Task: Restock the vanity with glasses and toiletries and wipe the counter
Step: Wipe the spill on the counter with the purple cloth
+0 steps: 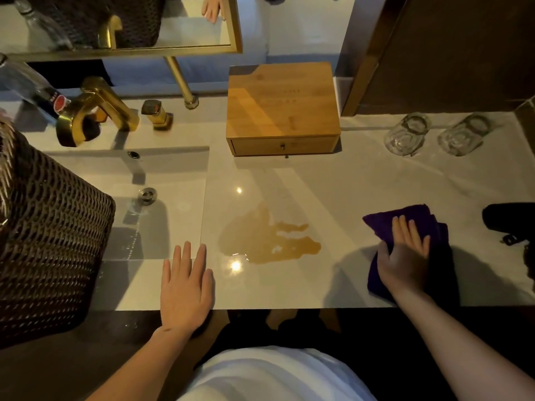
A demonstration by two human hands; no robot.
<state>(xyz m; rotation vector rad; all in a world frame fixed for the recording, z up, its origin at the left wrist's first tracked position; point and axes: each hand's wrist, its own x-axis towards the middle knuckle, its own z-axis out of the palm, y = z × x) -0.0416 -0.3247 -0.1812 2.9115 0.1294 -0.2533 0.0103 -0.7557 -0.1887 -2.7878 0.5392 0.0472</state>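
Our right hand (405,253) presses flat on the cloth (434,227), ready to wipe the spill (266,238); our left hand (186,282) rests released on the tabletop (347,183) for support.

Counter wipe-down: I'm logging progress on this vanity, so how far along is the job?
Looks done: two glasses stand upside down at the back right, beside the closed wooden box. In hand: the right hand presses a purple cloth flat on the counter; the left hand rests flat near the front edge. Left: the brown spill between them is unwiped.
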